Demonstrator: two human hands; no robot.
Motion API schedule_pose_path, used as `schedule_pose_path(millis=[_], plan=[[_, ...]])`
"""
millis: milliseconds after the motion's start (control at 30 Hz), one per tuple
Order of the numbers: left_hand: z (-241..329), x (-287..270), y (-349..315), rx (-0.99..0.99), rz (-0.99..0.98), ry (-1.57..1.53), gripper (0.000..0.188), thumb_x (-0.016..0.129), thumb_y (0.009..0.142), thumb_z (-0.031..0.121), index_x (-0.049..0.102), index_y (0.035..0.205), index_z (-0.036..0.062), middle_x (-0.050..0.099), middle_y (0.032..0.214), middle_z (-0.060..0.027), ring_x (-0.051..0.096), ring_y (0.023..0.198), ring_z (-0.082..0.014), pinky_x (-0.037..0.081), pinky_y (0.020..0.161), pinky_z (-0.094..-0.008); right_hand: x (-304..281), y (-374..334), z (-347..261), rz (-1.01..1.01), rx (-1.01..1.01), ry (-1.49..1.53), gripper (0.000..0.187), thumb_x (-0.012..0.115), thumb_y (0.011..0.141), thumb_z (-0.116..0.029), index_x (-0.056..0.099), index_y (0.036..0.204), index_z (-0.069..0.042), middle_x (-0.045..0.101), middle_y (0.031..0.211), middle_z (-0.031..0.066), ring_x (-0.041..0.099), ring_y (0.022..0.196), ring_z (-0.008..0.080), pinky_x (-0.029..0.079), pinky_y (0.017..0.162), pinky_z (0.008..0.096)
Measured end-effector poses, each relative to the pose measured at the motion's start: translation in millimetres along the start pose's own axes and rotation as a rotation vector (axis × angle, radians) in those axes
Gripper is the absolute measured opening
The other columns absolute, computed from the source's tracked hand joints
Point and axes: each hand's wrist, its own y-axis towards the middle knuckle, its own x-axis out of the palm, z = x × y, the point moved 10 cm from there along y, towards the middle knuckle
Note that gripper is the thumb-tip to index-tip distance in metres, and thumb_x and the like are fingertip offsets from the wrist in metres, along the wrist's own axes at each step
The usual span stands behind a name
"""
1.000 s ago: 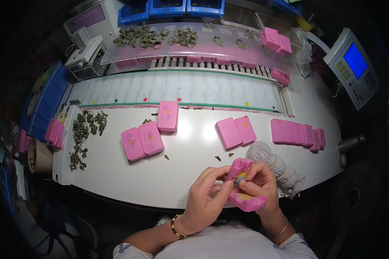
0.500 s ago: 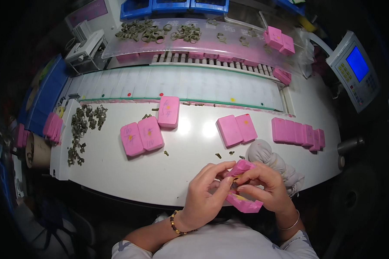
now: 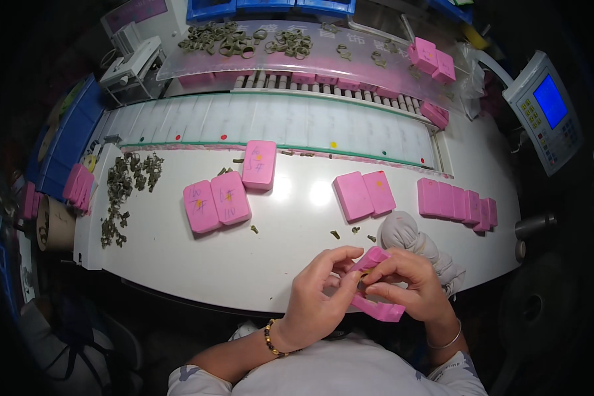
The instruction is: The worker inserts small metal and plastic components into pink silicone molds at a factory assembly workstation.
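Near the table's front edge, my left hand (image 3: 320, 290) grips a pink rubber mould (image 3: 381, 309) that is bent open, its two halves spread apart. My right hand (image 3: 412, 285) is curled over the mould's other side, thumb and forefinger closed together inside the gap. A small dark bit shows at those fingertips, too hidden to name. Yellowish patches mark the mould's inner faces. Just beyond my right hand lies a bundled grey-white cloth (image 3: 406, 234). A few small olive-green pieces (image 3: 335, 234) lie on the table beyond my hands.
Pink blocks stand in groups at left (image 3: 201, 208), middle (image 3: 353, 198) and right (image 3: 442, 200). Olive-green pieces (image 3: 119, 181) are heaped at far left. Behind run a white belt (image 3: 277, 125) and a roller track (image 3: 270, 80), below a clear shelf holding ring-shaped pieces (image 3: 290, 43). A screen panel (image 3: 544, 105) stands right.
The coloured dots on the white belt have shifted left, and a red dot now shows at its right end. My hands keep nearly the same hold on the mould.
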Motion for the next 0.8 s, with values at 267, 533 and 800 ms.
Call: schedule_pose_path(millis=[267, 533, 800], plan=[[5.1, -2.3, -2.5, 0.064, 0.008, 0.002, 0.033, 0.059, 0.090, -0.006, 0.051, 0.122, -0.0087, 0.057, 0.114, -0.0128, 0.059, 0.100, -0.0129, 0.056, 0.080, -0.0234, 6.7, -7.1, 7.0, 0.152, -0.138, 0.044, 0.024, 0.069, 0.080, 0.005, 0.061, 0.102, 0.000, 0.059, 0.098, 0.0105, 0.061, 0.085, 0.0160, 0.051, 0.074, 0.0277], [-0.6, -0.6, -2.1, -0.063, 0.027, -0.374, 0.034, 0.062, 0.089, -0.005, 0.052, 0.121, -0.0099, 0.057, 0.118, -0.0146, 0.061, 0.103, -0.0168, 0.054, 0.088, -0.0269, 0.4, -5.9, 25.9, 0.475, -0.076, 0.674, 0.050, 0.066, 0.079, 0.014, 0.037, 0.115, -0.004, 0.056, 0.107, 0.0111, 0.061, 0.096, 0.0159, 0.052, 0.083, 0.0277], [-17.3, 10.0, -0.9, -0.287, -0.140, -0.542, 0.034, 0.059, 0.093, -0.001, 0.050, 0.125, -0.0090, 0.060, 0.114, -0.0131, 0.059, 0.105, -0.0156, 0.050, 0.094, -0.0290, 8.0, -1.8, 38.9, 0.285, -0.002, 0.932, 0.032, 0.069, 0.082, 0.008, 0.054, 0.109, 0.003, 0.062, 0.102, 0.0102, 0.061, 0.095, 0.0130, 0.052, 0.086, 0.0271]])
